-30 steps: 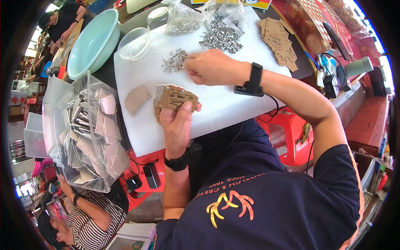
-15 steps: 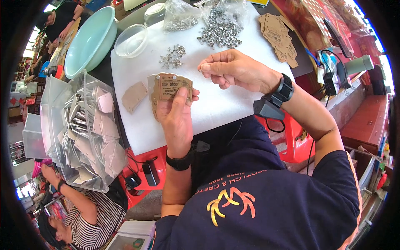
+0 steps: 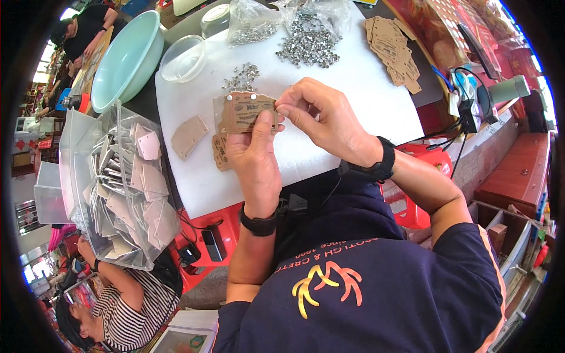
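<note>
My left hand [image 3: 259, 156] is closed on a brown printed card [image 3: 242, 117], thumb across its front, above the white sheet [image 3: 318, 141]. Two small round pale pieces sit along the card's upper edge. At its right edge, the thumb and forefinger of my right hand [image 3: 321, 115] are pinched together; what lies between them is too small or hidden to make out. Just beyond the card is a little heap of small shiny metal pieces [image 3: 242, 77]. To its left lies a plain tan card [image 3: 189, 137], and more printed cards [image 3: 221, 154] peek out below my left hand.
A clear bin [image 3: 135, 188] full of cards stands at left, near a pale blue basin [image 3: 129, 62]. Farther back are a clear round tub [image 3: 183, 57], a large metal-piece pile [image 3: 306, 44] and stacked printed cards [image 3: 393, 52]. Another person [image 3: 126, 300] sits lower left.
My right hand has come down and closer, from apart above the sheet to the card's right edge. The card in my left hand has risen slightly and shifted right.
</note>
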Available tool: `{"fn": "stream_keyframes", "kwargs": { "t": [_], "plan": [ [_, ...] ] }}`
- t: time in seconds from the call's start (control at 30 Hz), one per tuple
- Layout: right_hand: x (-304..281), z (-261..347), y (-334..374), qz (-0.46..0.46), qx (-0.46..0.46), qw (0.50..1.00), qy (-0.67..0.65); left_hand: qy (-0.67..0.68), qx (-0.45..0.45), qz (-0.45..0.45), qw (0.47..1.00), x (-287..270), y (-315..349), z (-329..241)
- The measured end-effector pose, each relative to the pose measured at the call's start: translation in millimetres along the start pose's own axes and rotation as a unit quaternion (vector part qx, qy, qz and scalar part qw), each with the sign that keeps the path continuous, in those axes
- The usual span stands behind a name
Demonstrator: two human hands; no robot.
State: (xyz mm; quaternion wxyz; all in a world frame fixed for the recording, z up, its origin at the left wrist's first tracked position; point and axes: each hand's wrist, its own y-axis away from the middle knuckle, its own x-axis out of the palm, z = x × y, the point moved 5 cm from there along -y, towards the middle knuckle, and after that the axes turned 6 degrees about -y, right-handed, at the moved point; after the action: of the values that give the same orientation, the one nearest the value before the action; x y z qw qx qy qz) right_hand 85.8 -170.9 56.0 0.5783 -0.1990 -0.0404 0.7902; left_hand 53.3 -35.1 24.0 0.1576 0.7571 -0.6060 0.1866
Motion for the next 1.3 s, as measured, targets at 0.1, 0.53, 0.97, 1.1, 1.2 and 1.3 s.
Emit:
{"fn": "stream_keyframes", "kwargs": {
  "t": [0.1, 0.53, 0.97, 1.1, 1.2, 1.3],
  "plan": [
    [1, -2, 3, -0.048, -0.027, 0.998, 0.013, -0.009, 0.013, -0.002, 1.000, 1, 1, 0],
    [4, -16, 2, -0.037, 0.121, 0.979, -0.157, 0.003, 0.021, -0.005, 1.000, -2, 2, -1],
    [12, -17, 9, -0.046, 0.066, 0.987, -0.140, -0.046, 0.071, -0.014, 0.996, -2, 1, -1],
    [12, -15, 9, -0.053, 0.054, 0.991, -0.107, -0.073, 0.079, -0.010, 0.994, -3, 2, -1],
    [13, -14, 9, -0.055, 0.053, 0.991, -0.110, -0.067, 0.084, -0.013, 0.994, -1, 3, -3],
    [14, -15, 10, -0.062, 0.059, 0.991, -0.106, -0.090, 0.091, -0.006, 0.992, -3, 3, -2]
  ]
}}
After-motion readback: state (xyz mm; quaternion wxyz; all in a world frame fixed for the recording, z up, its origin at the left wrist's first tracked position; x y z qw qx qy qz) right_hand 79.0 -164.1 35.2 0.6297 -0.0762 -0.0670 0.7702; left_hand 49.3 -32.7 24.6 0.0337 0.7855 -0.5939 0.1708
